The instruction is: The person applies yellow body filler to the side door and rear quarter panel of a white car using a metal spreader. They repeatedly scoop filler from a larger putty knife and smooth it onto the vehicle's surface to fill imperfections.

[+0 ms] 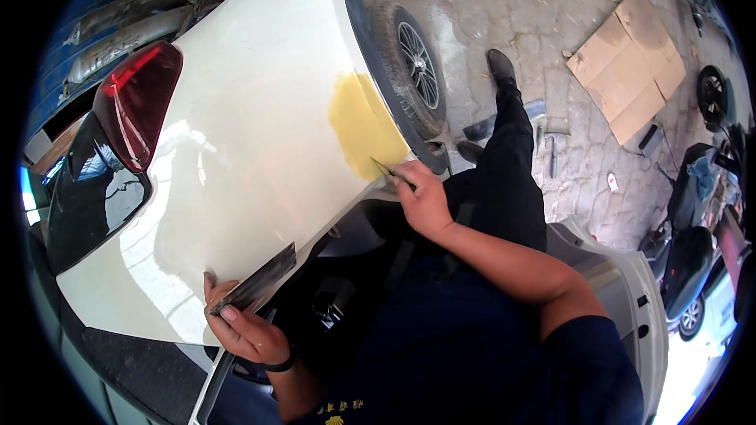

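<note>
A white car's rear side panel (252,94) lies in front of me, with a matte yellow patch of filler (362,122) beside the wheel arch. My right hand (424,203) is closed around a thin putty knife (382,167), seen nearly edge-on. Its tip meets the lower border of the patch. At the lower left, my left hand (248,336) grips a dark, flat rectangular plate (264,275) between thumb and fingers. That plate is tilted over the panel's near edge, and one fingertip extends beyond it close to the white paint.
The red tail light (138,106) and a spoked wheel (417,67) flank the panel. Behind my right arm stands an open car door (618,291). Flattened cardboard (630,63) lies on the paved floor, near a long dark strip (480,127). A motorbike (693,252) stands far right.
</note>
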`<state>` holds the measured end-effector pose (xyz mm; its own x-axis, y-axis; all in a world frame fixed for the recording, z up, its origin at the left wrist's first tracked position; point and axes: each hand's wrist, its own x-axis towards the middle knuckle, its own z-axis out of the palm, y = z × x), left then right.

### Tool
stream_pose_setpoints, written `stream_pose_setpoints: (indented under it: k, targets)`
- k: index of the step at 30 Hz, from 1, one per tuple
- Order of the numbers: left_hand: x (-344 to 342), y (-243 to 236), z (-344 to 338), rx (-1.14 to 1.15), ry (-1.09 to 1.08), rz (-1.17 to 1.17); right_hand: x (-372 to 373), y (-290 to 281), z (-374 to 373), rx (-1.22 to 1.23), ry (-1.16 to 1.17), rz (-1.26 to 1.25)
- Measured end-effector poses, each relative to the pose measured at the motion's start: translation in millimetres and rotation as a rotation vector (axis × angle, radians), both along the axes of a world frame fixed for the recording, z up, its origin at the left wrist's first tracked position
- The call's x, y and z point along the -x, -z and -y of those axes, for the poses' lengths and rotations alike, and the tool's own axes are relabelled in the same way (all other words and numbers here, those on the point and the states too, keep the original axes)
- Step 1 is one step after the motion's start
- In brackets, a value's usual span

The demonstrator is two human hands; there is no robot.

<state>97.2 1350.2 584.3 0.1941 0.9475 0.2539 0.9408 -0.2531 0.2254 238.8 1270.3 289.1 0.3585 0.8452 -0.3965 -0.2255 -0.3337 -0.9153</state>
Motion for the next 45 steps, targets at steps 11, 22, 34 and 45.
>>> stream_pose_setpoints:
  k: [11,22,34,45]
  targets:
    - [3.0,4.4,3.0,-0.045,-0.014,-0.056,5.9,17.7,-10.8,0.070,0.052,0.000]
    - [4.4,7.4,2.3,-0.089,-0.049,-0.010,-17.2,27.4,-25.5,0.060,0.086,0.013]
    - [32.9,2.4,5.2,-0.015,0.049,-0.017,-11.7,5.2,-22.9,0.094,0.056,-0.021]
    - [-0.3,13.2,-3.3,-0.091,0.011,0.004,1.9,-28.1,-35.9,0.059,0.003,-0.046]
